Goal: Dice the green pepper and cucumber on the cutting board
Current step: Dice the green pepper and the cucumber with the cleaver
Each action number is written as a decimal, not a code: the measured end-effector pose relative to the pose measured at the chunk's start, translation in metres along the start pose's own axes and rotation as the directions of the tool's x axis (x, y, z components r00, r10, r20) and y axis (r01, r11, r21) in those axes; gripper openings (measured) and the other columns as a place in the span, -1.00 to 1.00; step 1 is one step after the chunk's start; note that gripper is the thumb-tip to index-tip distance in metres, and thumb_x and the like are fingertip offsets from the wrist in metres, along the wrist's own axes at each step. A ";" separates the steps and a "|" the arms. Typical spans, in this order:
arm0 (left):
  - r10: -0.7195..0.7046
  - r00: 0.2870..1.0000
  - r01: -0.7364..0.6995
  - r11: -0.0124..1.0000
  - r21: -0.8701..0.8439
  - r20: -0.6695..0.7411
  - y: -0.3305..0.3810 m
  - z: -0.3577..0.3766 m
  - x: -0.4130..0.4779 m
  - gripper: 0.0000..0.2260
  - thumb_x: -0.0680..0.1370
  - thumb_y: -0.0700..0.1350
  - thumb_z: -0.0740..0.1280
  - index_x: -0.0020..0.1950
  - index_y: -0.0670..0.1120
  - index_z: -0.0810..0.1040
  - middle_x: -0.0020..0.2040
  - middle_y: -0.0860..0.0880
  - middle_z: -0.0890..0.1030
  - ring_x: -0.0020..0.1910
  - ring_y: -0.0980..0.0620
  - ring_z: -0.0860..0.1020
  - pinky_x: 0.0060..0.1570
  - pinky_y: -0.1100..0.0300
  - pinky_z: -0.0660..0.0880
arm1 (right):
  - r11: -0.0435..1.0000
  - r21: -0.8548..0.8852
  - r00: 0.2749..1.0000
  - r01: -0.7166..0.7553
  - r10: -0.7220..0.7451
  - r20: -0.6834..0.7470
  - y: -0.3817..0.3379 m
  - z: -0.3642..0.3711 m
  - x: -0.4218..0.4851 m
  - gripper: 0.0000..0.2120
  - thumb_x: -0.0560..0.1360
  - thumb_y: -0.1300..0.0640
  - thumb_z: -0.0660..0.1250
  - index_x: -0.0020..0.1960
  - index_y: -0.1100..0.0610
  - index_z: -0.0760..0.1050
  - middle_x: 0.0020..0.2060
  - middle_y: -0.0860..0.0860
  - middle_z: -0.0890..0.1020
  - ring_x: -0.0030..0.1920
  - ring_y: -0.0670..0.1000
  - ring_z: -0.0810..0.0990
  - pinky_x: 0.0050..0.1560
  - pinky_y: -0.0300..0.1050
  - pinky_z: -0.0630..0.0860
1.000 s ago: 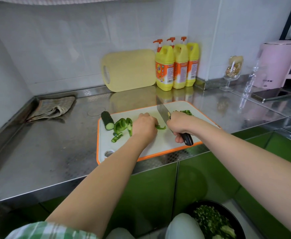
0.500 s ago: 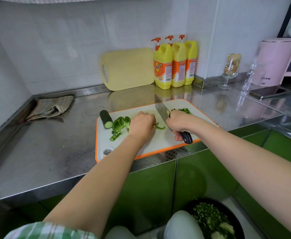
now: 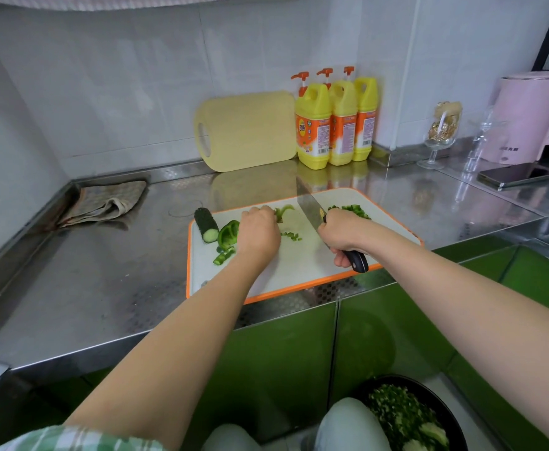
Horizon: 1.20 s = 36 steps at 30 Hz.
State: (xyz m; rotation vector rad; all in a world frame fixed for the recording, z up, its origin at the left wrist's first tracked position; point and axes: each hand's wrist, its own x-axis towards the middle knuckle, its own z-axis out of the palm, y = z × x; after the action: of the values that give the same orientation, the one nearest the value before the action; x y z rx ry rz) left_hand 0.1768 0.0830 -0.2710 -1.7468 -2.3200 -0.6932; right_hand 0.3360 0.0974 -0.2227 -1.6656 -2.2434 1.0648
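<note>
A white cutting board (image 3: pixel 299 271) with an orange rim lies on the steel counter. At its left end sit a dark cucumber stub (image 3: pixel 206 224), a green pepper piece (image 3: pixel 228 233) and a few pepper strips (image 3: pixel 223 255). My left hand (image 3: pixel 258 232) curls over a pepper strip (image 3: pixel 282 211) whose end sticks out past the fingers. My right hand (image 3: pixel 343 234) grips the black handle of a kitchen knife (image 3: pixel 308 205), blade raised just right of that strip. Small diced bits (image 3: pixel 292 236) lie between the hands, and a diced pepper pile (image 3: pixel 352 210) sits behind my right hand.
A yellow board (image 3: pixel 247 131) and three yellow detergent bottles (image 3: pixel 335 122) stand against the back wall. A folded cloth (image 3: pixel 107 201) lies far left. A glass (image 3: pixel 440 131), a pink kettle (image 3: pixel 530 115) and a phone (image 3: pixel 515 175) are at right. A dark bowl of chopped greens (image 3: pixel 406 418) sits below the counter.
My left hand has shifted back along the pepper strip toward the far edge. The knife has lifted and moved slightly away, leaving fresh diced bits on the board between the hands.
</note>
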 end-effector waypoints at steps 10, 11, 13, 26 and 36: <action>-0.292 0.957 0.287 0.944 -0.160 -0.004 -0.018 -0.020 -0.004 -0.73 0.64 -0.18 0.08 0.20 -0.19 0.53 0.12 -0.22 0.59 0.12 -0.23 0.52 0.01 0.01 0.41 | 0.944 0.256 0.973 0.208 -0.174 -0.149 0.000 0.003 -0.016 -0.73 0.62 0.16 0.06 -0.22 0.19 0.36 -0.45 0.10 0.48 -0.54 0.03 0.45 -0.50 -0.26 0.36; -0.307 0.952 0.301 0.938 -0.170 -0.009 -0.019 -0.022 -0.005 -0.72 0.65 -0.17 0.08 0.20 -0.19 0.53 0.11 -0.23 0.59 0.12 -0.23 0.51 0.00 0.02 0.41 | 0.932 0.304 0.979 0.198 -0.172 -0.108 -0.005 0.005 -0.019 -0.76 0.63 0.16 0.06 -0.18 0.19 0.35 -0.45 0.10 0.46 -0.57 0.01 0.43 -0.54 -0.31 0.33; -0.320 0.947 0.313 0.934 -0.174 -0.010 -0.019 -0.023 -0.007 -0.73 0.64 -0.18 0.08 0.19 -0.20 0.53 0.12 -0.23 0.58 0.14 -0.23 0.49 -0.03 0.02 0.40 | 0.924 0.332 0.982 0.191 -0.180 -0.063 -0.011 0.013 -0.022 -0.79 0.63 0.17 0.06 -0.14 0.20 0.34 -0.45 0.10 0.45 -0.60 -0.01 0.40 -0.59 -0.35 0.29; -0.140 0.989 0.137 0.987 -0.085 -0.039 -0.017 -0.020 -0.021 -0.77 0.62 -0.19 0.09 0.05 -0.18 0.54 0.02 -0.19 0.59 0.02 -0.23 0.51 -0.15 0.06 0.30 | 0.963 0.267 0.994 0.032 -0.003 -0.108 0.011 0.006 -0.022 -0.84 0.63 0.20 0.00 0.02 0.27 0.30 -0.40 0.12 0.43 -0.49 0.04 0.37 -0.49 -0.20 0.35; 0.079 0.993 -0.093 0.979 0.181 0.083 0.014 0.002 -0.026 -0.75 0.62 -0.14 0.14 0.17 -0.02 0.58 0.09 -0.11 0.56 0.14 -0.17 0.44 0.04 0.04 0.28 | 0.979 0.172 0.987 0.109 -0.085 -0.140 0.024 -0.008 -0.028 -0.73 0.63 0.18 0.04 -0.23 0.19 0.31 -0.40 0.12 0.48 -0.54 0.01 0.41 -0.61 -0.38 0.29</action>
State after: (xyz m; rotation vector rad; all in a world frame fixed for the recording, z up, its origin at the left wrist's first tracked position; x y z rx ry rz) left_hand 0.1981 0.0639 -0.2793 -1.8046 -2.2576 -0.3911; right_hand 0.3694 0.0794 -0.2239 -1.4924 -2.0572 1.0650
